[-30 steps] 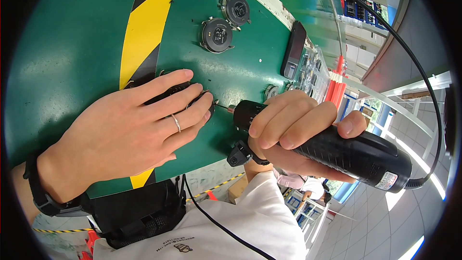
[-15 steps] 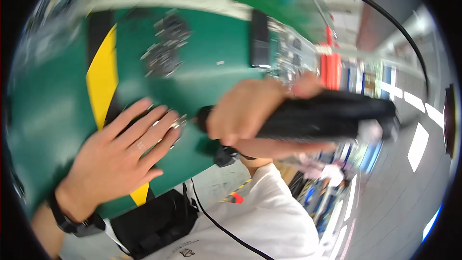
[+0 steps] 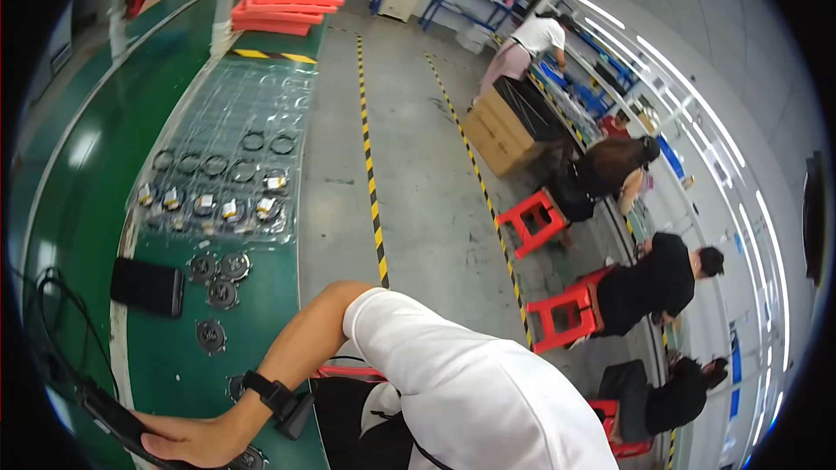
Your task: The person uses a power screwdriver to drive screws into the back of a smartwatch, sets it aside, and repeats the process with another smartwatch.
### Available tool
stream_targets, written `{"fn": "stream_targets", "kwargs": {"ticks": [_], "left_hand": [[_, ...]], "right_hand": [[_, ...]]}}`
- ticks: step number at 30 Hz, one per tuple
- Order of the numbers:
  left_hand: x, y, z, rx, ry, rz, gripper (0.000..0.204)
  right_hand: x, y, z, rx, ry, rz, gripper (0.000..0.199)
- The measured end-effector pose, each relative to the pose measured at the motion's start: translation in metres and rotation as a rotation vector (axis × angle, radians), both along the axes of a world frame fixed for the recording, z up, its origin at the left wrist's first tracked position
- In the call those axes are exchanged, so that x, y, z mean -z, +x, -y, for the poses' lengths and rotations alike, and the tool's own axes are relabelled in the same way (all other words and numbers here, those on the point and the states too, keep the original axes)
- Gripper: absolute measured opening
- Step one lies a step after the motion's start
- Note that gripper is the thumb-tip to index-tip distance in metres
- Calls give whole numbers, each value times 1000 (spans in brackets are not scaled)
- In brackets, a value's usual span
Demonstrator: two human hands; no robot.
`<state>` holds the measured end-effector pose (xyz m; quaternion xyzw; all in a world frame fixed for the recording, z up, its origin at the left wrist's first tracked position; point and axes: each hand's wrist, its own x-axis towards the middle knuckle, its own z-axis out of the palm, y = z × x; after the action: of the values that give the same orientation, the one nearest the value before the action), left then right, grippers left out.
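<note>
On the near side of the clear tray (image 3: 222,109), well apart from it and close to the lower left edge of the view, the person's right hand (image 3: 196,441) grasps a black handheld tool (image 3: 111,418). The tool is long, rounded and dark, slanting down toward the lower edge, where it runs partly out of sight; its working tip cannot be made out. A black cord (image 3: 84,324) leaves its upper end and loops up toward the tray's level, to the left. The fingers are wrapped around the tool's body, though most of them are hidden. How the left hand's fingers stand cannot be told.

Also on the near side of the tray, on the green desk (image 3: 261,313), lie round watch cases (image 3: 210,337): dark discs with silvery lugs and pale markings at their centres. Three sit together nearest the tray, a fourth just beside them; others, farther from it, are partly covered by the forearm and the hand. A black slab-like device (image 3: 146,286) rests near the tray's lower left corner. The tray itself bears thin black rings (image 3: 215,165) and small parts with white-and-yellow pieces. Beyond it stand stacked red trays (image 3: 283,13).
</note>
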<state>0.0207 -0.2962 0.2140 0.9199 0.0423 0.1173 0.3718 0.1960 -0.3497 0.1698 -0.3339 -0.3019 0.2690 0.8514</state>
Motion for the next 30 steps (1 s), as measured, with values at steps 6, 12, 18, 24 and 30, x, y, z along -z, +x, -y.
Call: {"fn": "stream_targets", "kwargs": {"ticks": [6, 12, 18, 24, 30], "left_hand": [[-45, 136, 2, 91, -81, 265, 19], [-76, 149, 46, -5, 240, 246, 25], [-74, 151, 50, 320, 449, 245, 31], [-71, 149, 41, 172, 272, 185, 32], [-78, 144, 27, 175, 273, 156, 30]], "right_hand": [[-81, 153, 38, 139, 85, 26, 38], [-86, 177, 67, 135, 65, -179, 38], [-61, 187, 54, 119, -36, -209, 41], [-48, 191, 34, 178, -31, -138, 37], [-80, 174, 56, 116, -93, -171, 40]]}}
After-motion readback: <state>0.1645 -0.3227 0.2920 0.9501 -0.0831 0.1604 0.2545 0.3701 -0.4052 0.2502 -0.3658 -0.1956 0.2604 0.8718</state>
